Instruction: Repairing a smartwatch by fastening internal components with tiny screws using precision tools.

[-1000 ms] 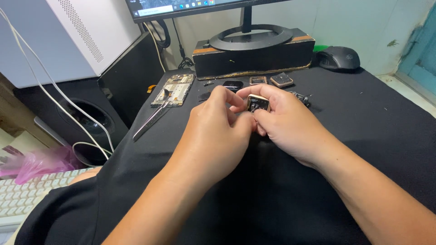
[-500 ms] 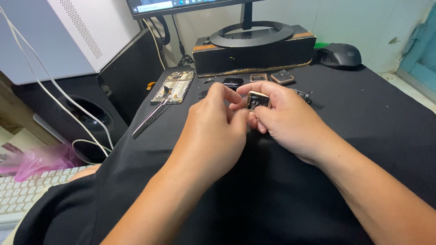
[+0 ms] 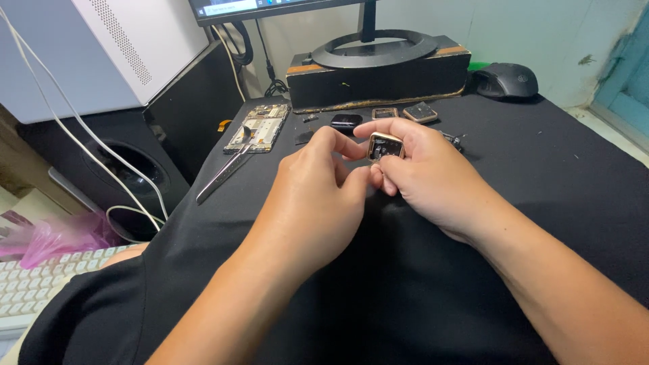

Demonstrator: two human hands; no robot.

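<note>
Two hands meet over the black cloth (image 3: 473, 290), and between them sits a small square watch case (image 3: 386, 146) with a gold-coloured rim. The right hand (image 3: 433, 179) pinches the case, thumb under it and forefinger curled over its top edge, holding it up off the cloth with its open face toward the camera. The left hand (image 3: 314, 196) touches the case's left edge with thumb and forefinger brought close together; whether they grip a small part there cannot be told. The case looks empty of its screen, with dark innards showing, so by the look of it the opening is done and the work inside is in hand, though how much is left cannot be judged. Beyond the hands, near the back of the cloth, lie a dark watch body (image 3: 346, 122) and two more square cases (image 3: 385, 113) (image 3: 420, 111), apart from one another. To the left lies a stripped phone frame (image 3: 258, 128), with tweezers (image 3: 226, 172) resting against its near end. A mouse (image 3: 506, 81) sits at the far right, a monitor stand (image 3: 375, 51) on a black box behind, and a keyboard (image 3: 34, 287) at the lower left.
</note>
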